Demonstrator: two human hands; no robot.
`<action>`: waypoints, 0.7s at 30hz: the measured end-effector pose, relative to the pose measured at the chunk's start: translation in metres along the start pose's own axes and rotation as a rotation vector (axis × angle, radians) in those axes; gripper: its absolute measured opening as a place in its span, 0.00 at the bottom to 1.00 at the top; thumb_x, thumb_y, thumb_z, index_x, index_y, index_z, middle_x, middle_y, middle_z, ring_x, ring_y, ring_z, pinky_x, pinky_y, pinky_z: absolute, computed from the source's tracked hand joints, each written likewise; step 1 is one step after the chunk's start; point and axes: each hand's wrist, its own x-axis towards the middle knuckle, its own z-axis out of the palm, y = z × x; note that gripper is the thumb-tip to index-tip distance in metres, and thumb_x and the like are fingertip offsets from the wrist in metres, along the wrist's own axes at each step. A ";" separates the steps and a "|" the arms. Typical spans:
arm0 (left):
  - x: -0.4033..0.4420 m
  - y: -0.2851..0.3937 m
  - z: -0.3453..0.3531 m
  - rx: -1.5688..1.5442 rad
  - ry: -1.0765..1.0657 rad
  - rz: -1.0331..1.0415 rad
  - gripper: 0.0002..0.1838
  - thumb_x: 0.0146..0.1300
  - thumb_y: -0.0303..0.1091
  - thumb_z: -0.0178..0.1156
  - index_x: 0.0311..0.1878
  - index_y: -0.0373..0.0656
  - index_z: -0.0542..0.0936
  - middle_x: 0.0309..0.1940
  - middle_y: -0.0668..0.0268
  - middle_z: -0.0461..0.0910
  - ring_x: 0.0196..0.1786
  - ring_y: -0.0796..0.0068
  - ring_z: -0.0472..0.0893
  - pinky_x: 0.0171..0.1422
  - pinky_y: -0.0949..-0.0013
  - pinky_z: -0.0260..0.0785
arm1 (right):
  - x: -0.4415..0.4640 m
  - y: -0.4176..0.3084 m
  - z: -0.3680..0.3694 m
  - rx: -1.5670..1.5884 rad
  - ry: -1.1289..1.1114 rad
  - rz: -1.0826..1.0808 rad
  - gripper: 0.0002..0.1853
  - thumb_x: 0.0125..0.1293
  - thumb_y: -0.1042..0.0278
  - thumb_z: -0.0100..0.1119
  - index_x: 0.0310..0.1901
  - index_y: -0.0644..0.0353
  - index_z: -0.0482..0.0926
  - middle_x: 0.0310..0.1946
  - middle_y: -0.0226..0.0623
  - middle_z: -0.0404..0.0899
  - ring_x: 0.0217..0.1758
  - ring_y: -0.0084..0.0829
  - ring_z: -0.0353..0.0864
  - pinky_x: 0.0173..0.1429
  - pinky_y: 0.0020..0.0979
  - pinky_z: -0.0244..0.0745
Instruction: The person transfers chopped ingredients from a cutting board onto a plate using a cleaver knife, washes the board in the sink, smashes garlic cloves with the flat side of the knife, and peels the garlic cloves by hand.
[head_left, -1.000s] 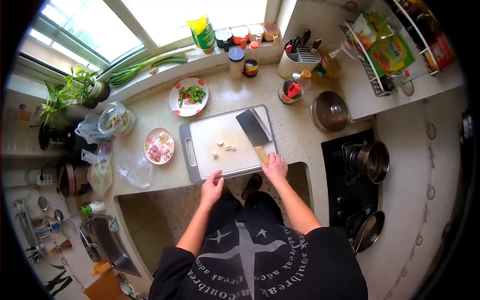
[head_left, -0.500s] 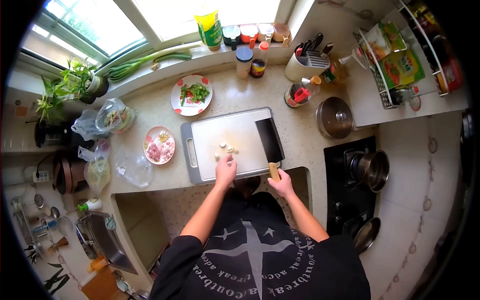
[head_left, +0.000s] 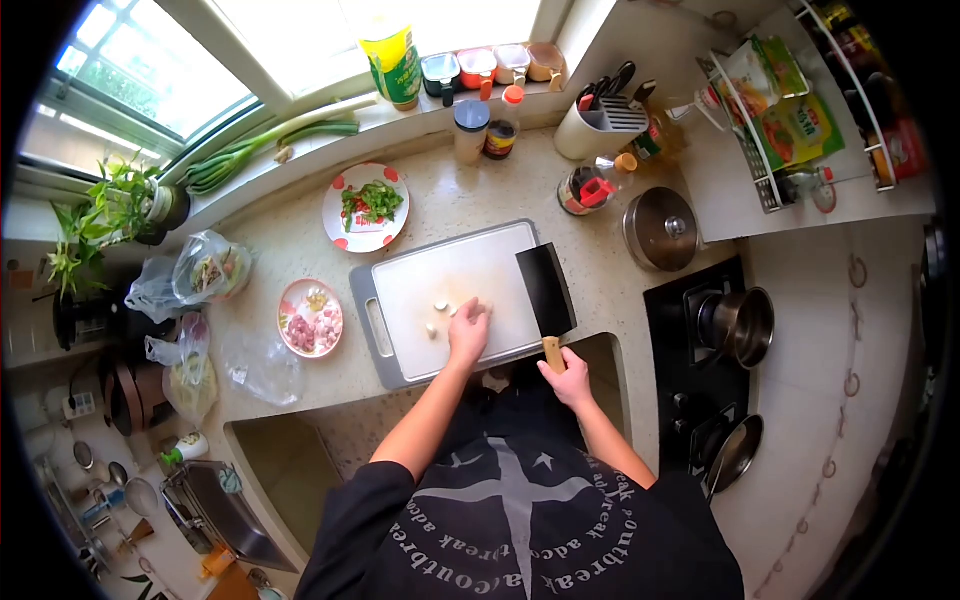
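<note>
A white cutting board with a grey edge [head_left: 400, 345] lies on the counter. Small pale garlic cloves [head_left: 432, 330] rest on its left-middle part. My left hand [head_left: 469, 332] is over the board beside the cloves, its fingers bent and pressed together; whatever is under them is hidden. At the board's right edge, my right hand [head_left: 568, 376] grips the wooden handle of a cleaver [head_left: 546, 290], whose dark blade points away from me over the board's right side.
Behind the board is a plate of chopped green and red pieces [head_left: 338, 222]. A plate of meat [head_left: 311, 318] and plastic bags [head_left: 262, 368] are left. Bottles, a knife block [head_left: 598, 133] and a lidded pot [head_left: 660, 230] stand at the back right, near the stove [head_left: 690, 355].
My left hand has moved forward onto the board, to the cloves. My right hand has lifted the cleaver off the board's surface and shifted it right.
</note>
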 end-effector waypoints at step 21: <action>-0.006 0.089 -0.002 0.598 0.251 0.585 0.31 0.65 0.32 0.60 0.72 0.39 0.68 0.70 0.49 0.68 0.73 0.47 0.67 0.78 0.50 0.56 | 0.003 0.005 0.071 -0.344 -0.007 0.114 0.24 0.60 0.40 0.70 0.36 0.56 0.78 0.26 0.49 0.83 0.34 0.55 0.85 0.38 0.52 0.79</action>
